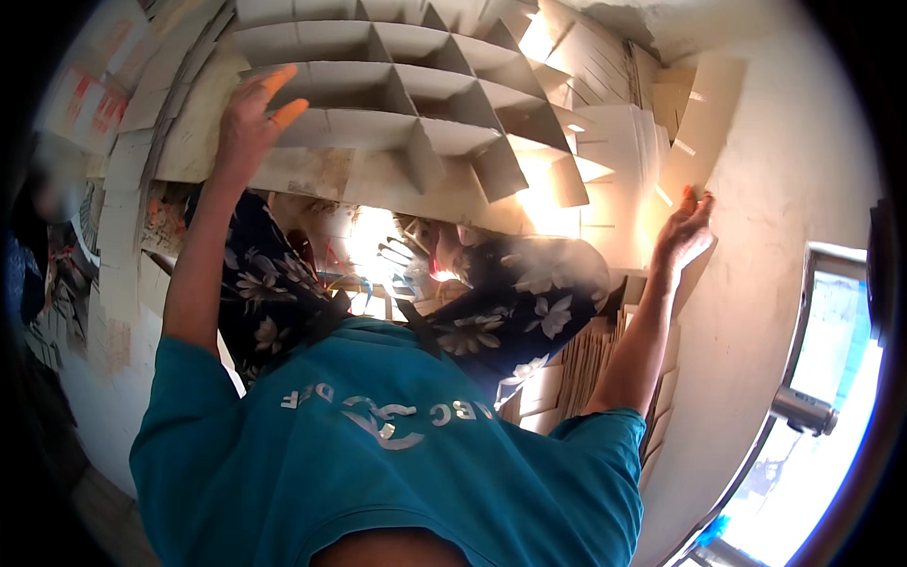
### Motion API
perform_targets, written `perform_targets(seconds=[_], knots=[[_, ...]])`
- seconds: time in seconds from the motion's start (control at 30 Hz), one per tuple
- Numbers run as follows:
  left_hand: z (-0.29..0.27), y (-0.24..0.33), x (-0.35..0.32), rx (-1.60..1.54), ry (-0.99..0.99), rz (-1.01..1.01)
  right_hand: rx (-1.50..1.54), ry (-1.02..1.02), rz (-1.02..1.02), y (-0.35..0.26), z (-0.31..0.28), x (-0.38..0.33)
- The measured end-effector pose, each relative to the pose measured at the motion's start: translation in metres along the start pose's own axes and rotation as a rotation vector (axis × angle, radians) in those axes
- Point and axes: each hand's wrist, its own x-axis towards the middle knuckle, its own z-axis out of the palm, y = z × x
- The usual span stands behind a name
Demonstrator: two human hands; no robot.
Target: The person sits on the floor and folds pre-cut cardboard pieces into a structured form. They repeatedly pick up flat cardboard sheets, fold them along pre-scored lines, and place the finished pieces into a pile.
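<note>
A grid of interlocked grey cardboard dividers [359, 128] lies on the work surface in front of me. My left hand [250, 118] is at the grid's left end, thumb and forefinger spread apart, with orange coverings on those fingertips. Nothing shows between these fingers. Off to the right, my right hand [686, 230] has its fingers closed on a long slotted cardboard strip [707, 118], which stands tilted beside the wall. Part of that strip passes behind the hand and comes out below it.
Slotted cardboard pieces [595, 61] lean at the back right, beside pale strips [619, 142] in bright light. More cardboard strips [590, 364] are stacked by my right leg. The wall [784, 142] and a window [817, 331] bound the right side. Cardboard stacks [121, 255] stand left.
</note>
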Motion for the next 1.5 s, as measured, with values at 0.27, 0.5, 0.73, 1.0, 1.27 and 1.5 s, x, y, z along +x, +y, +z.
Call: perform_targets(seconds=[0.27,0.5,0.73,1.0,1.27,1.5], knots=[[0.006,-0.005,0.000,0.093,-0.137,0.053,0.943,-0.497,-0.301,-0.197,-0.018,-0.012],[0.017,-0.022,-0.006,-0.022,-0.211,-0.027,1.015,-0.805,-0.396,-0.284,0.017,-0.054],[0.026,-0.024,-0.011,-0.141,-0.148,-0.035,0.998,-0.735,-0.506,-0.328,0.030,-0.071],[0.029,-0.027,-0.014,-0.113,-0.116,0.040,0.980,-0.762,-0.546,-0.343,0.043,-0.063],[0.025,-0.023,-0.011,-0.111,-0.162,-0.027,0.922,-0.787,-0.596,-0.348,0.047,-0.062],[0.033,-0.029,-0.010,-0.163,-0.041,0.086,0.801,-0.788,-0.616,-0.350,0.044,-0.071]])
